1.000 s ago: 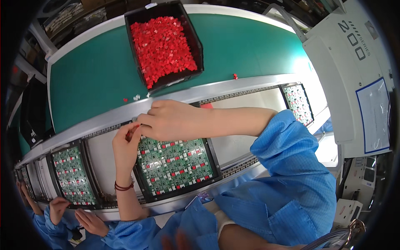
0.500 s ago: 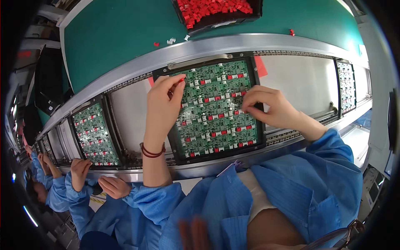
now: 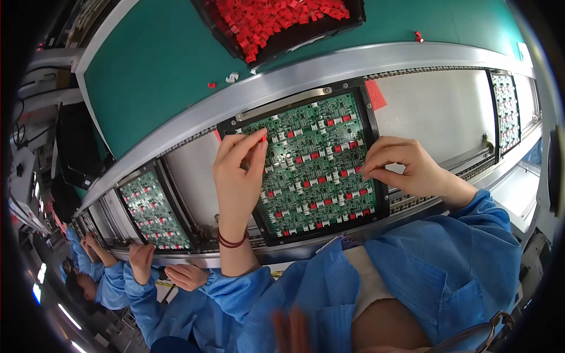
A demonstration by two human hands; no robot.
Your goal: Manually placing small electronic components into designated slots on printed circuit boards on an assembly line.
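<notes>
Mid-frame, over the circuit board (image 3: 321, 160), a red plug (image 3: 263, 139) is pinched by the left hand (image 3: 237, 170); at the board's right edge, the right hand (image 3: 412, 166) is held with fingertips together, any contents hidden.

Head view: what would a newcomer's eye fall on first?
First, likely the heap of small bright-red plastic parts in a black plastic bin at the top. Then the green rectangular circuit-board panel in its black frame, near the centre. The person's bare left hand is at its upper left, the bare right hand at its right edge.
</notes>
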